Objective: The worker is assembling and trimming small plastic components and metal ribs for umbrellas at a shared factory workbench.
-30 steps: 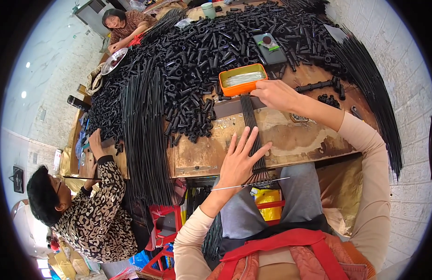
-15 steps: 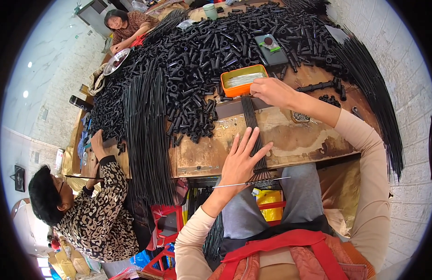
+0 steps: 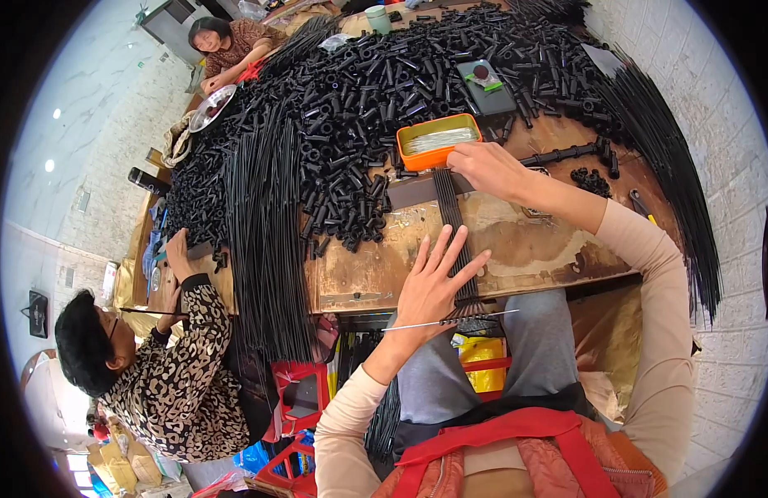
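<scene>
A flat row of thin black rods [image 3: 447,201] lies on the wooden bench in front of me and reaches past its near edge. My left hand [image 3: 433,282] rests on the row, palm down with fingers spread. Under that wrist, a thin metal wire [image 3: 493,314] crosses the rods' near ends. At their far ends is my right hand [image 3: 487,170], its fingers pinched together; whatever they hold is hidden. Touching or just beside those fingers stands an orange box [image 3: 429,160] with a green inside, holding many thin silvery pins [image 3: 442,141].
Black tubular parts [image 3: 351,108] are heaped across the bench. Long black rods hang off its edge in a left bundle [image 3: 268,241] and a right bundle [image 3: 674,183]. A dark phone [image 3: 490,100] lies beyond the box, pliers [image 3: 643,206] at right. Two co-workers sit leftward.
The view has shifted slightly. My left hand stays flat on the rods, and my right hand remains pinched beside the orange box, with hardly any movement.
</scene>
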Available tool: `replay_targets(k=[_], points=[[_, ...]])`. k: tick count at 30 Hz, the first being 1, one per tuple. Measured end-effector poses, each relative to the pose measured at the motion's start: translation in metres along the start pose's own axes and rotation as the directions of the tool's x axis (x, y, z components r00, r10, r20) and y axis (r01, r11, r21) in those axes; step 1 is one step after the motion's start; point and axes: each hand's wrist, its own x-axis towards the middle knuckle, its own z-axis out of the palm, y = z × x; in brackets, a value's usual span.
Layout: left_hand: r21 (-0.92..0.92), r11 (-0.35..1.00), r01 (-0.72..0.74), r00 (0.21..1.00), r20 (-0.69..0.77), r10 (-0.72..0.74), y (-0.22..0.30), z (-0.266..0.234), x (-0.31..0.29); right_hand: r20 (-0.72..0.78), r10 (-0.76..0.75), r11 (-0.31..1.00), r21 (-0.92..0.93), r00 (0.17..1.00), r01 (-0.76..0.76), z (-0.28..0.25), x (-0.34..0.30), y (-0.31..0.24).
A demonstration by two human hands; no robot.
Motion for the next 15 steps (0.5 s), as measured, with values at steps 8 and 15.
replay_targets(k=[8, 15], points=[[-0.012, 1.0, 0.008, 1.0, -0.011, -0.008, -0.001, 0.004, 0.001, -0.068, -0.034, 0.991, 0.131, 0.997, 0.043, 0.004, 0.001, 0.002], [-0.062, 0.998, 0.029, 1.0, 0.01, -0.028, 0.0, -0.002, 0.0, 0.021, -0.022, 0.987, 0.162, 1.0, 0.019, -0.008, 0.003, -0.001]])
